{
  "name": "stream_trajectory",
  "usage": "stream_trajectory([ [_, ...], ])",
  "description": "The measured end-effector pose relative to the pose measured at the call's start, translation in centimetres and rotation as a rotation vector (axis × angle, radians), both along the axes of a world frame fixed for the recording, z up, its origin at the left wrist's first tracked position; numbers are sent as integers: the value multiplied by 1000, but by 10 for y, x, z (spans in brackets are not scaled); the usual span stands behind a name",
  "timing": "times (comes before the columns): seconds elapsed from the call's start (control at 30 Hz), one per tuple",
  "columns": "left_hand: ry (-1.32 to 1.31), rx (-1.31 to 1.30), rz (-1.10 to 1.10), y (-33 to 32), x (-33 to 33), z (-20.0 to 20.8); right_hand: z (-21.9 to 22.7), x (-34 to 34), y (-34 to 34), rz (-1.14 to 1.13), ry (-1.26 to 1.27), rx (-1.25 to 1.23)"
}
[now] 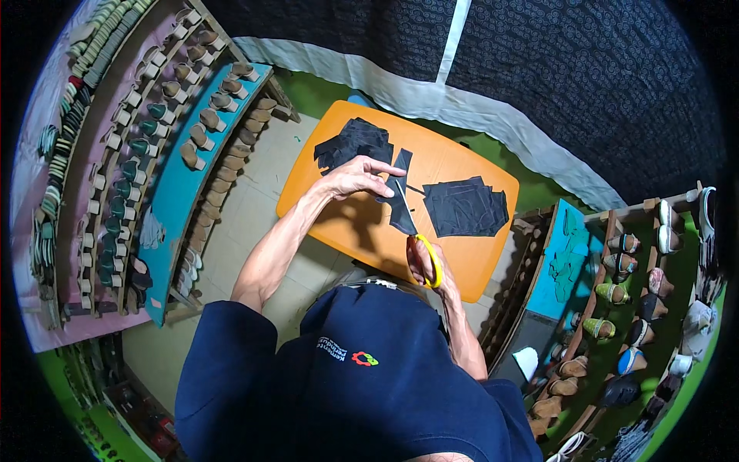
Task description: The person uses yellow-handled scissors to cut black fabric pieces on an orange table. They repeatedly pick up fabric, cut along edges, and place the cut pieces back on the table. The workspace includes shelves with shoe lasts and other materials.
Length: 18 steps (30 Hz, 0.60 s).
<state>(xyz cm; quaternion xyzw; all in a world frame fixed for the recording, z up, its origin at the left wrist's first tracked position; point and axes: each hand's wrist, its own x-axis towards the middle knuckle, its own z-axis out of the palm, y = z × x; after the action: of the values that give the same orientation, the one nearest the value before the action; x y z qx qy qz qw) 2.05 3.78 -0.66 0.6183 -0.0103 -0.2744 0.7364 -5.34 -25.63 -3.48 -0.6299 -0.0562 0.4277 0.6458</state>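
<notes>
My left hand (359,179) pinches a dark piece of fabric (398,209) above the orange table (346,229). In my right hand (428,266) is a pair of scissors (436,264) with yellow handles, the fingers wrapped round the loops. The scissor blades point away from me and lie along the fabric, close to my left fingertips. A heap of black fabric pieces (356,143) lies at the table's far left. To the right of my hands, flatter black pieces (466,208) are stacked in an overlapping pile.
On the left, a tiered rack holds rows of shoes, with a turquoise shelf board (178,181) nearest the table. More shoes stand on a wooden rack (589,339) at the right, beside a turquoise surface (548,296) with green scraps. A dark patterned curtain (554,85) hangs behind the table.
</notes>
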Motion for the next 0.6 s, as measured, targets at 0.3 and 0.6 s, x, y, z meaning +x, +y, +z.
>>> stream_trajectory([
  [0.3,-41,12,34,-6,-1,-2,3,-6,2,-88,0,21],
  [0.6,-54,-12,129,-8,-5,-10,7,-8,1,-92,-5,59],
])
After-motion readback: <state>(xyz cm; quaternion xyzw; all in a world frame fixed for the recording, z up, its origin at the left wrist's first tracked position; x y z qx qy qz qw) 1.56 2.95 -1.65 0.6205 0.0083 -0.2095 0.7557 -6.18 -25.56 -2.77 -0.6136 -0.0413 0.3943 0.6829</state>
